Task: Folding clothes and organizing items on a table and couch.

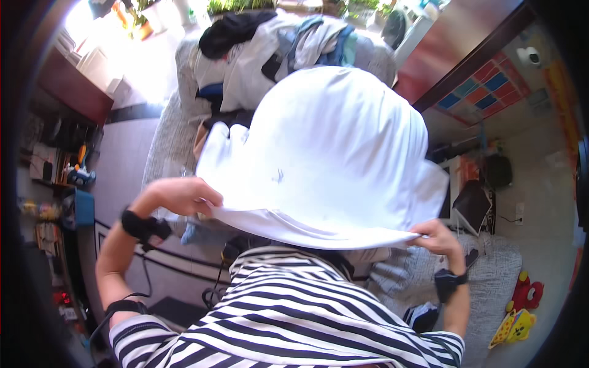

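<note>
A white garment (331,152), likely a T-shirt, hangs stretched out in the air before my chest, its cloth billowing away from me. It carries a small dark mark left of its middle. My left hand (191,195) pinches the near edge at one corner. At the opposite corner, my right hand (435,237) grips the same edge between thumb and fingers. The edge sags between both hands. Behind the cloth, part of a grey sofa (158,142) is hidden.
A heap of clothes (257,60) lies on the sofa beyond the garment. More folded cloth (421,317) rests on the seat at right, near a yellow plush toy (517,326). Shelves with a blue bin (83,207) stand at left. A cable runs along my left arm.
</note>
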Action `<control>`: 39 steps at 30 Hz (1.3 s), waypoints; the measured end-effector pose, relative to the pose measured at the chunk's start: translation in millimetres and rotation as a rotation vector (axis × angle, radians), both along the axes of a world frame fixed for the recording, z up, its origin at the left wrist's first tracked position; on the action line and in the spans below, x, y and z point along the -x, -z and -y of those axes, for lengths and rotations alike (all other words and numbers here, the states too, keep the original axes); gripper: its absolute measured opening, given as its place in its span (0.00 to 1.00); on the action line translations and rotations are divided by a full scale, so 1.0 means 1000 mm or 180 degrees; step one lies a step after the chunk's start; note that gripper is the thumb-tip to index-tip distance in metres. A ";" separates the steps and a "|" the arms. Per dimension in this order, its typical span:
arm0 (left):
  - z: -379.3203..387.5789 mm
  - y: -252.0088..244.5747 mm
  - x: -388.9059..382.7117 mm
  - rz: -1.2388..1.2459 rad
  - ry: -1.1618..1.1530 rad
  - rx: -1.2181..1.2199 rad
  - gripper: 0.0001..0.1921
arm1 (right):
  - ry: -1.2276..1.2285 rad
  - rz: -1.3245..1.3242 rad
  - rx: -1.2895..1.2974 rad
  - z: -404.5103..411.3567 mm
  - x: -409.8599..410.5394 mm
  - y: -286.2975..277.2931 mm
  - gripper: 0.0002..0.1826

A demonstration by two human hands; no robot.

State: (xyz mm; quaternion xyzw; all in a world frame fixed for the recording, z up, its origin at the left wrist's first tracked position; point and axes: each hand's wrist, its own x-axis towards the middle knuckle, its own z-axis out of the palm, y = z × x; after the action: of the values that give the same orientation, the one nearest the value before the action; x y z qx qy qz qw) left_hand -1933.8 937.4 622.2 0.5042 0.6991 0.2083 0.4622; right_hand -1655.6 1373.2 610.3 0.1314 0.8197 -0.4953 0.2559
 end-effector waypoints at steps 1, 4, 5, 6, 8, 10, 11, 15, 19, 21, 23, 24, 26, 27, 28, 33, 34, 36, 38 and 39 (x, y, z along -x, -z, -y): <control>0.001 0.031 -0.012 -0.0037 0.0092 0.0508 0.09 | 0.0060 0.0451 -0.0067 0.012 -0.004 0.029 0.07; 0.015 0.095 -0.045 0.0087 -0.0009 0.0887 0.09 | -0.0111 0.0730 0.0299 0.031 -0.021 0.087 0.11; 0.020 0.107 -0.052 -0.0001 0.0066 0.1128 0.10 | -0.0474 0.1064 0.0014 0.032 -0.026 0.096 0.12; 0.025 0.116 -0.053 0.0228 0.0031 0.0992 0.11 | -0.0436 0.1143 0.0293 0.034 -0.032 0.106 0.15; 0.029 0.132 -0.046 0.0283 0.0124 0.0899 0.14 | -0.0027 0.0818 0.0583 0.026 -0.038 0.118 0.17; 0.021 0.147 -0.033 -0.0143 -0.0734 0.0578 0.11 | 0.0536 0.0130 0.0419 0.018 -0.029 0.139 0.15; 0.015 0.155 -0.024 -0.0384 -0.1396 0.0052 0.07 | 0.1163 -0.0168 0.0469 0.017 -0.022 0.153 0.14; -0.026 0.183 0.019 -0.2088 -0.2895 -0.1108 0.16 | 0.2990 -0.0553 -0.0107 0.006 0.018 0.202 0.20; -0.064 0.200 0.060 -0.1296 -0.2847 0.0652 0.25 | 0.3307 -0.0364 0.0634 -0.002 0.048 0.215 0.24; -0.068 0.207 0.071 -0.0675 -0.3077 0.1012 0.24 | 0.3431 -0.0136 0.0877 -0.005 0.054 0.212 0.25; -0.069 0.215 0.077 -0.0037 -0.3255 0.1376 0.24 | 0.3472 -0.0055 0.0973 -0.005 0.055 0.212 0.24; -0.066 0.218 0.077 -0.0091 -0.3327 0.0840 0.24 | 0.3540 -0.0075 0.0964 -0.004 0.056 0.214 0.27; -0.064 0.224 0.075 -0.0071 -0.3437 0.0123 0.18 | 0.3610 -0.0132 0.0596 0.000 0.058 0.222 0.28; -0.064 0.225 0.074 -0.0061 -0.3415 0.0119 0.18 | 0.3754 -0.0209 0.0061 0.001 0.059 0.227 0.29; -0.063 0.225 0.072 0.0023 -0.3633 -0.0206 0.16 | 0.3796 -0.0333 -0.0090 0.002 0.061 0.231 0.30; -0.058 0.196 0.072 0.1331 -0.3601 -0.1557 0.07 | 0.3485 -0.0228 0.0496 0.002 0.064 0.238 0.25; -0.057 0.189 0.072 0.1791 -0.3636 -0.1581 0.08 | 0.3425 -0.0309 0.0617 0.002 0.064 0.237 0.23; -0.050 0.172 0.065 0.2190 -0.3607 -0.1684 0.08 | 0.3361 -0.0385 0.0739 0.003 0.063 0.235 0.22; -0.039 0.157 0.053 0.2695 -0.3445 -0.1870 0.08 | 0.3647 -0.0539 -0.0068 0.005 0.062 0.237 0.29; -0.033 0.150 0.045 0.2954 -0.3306 -0.1853 0.08 | 0.3750 -0.0538 -0.0145 0.006 0.061 0.241 0.29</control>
State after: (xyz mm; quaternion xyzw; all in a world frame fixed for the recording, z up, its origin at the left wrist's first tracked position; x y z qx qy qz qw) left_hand -1978.6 970.6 472.1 0.0720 0.4973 0.7667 0.3997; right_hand -1717.1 1367.1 369.7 0.5297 0.6367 -0.5449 -0.1311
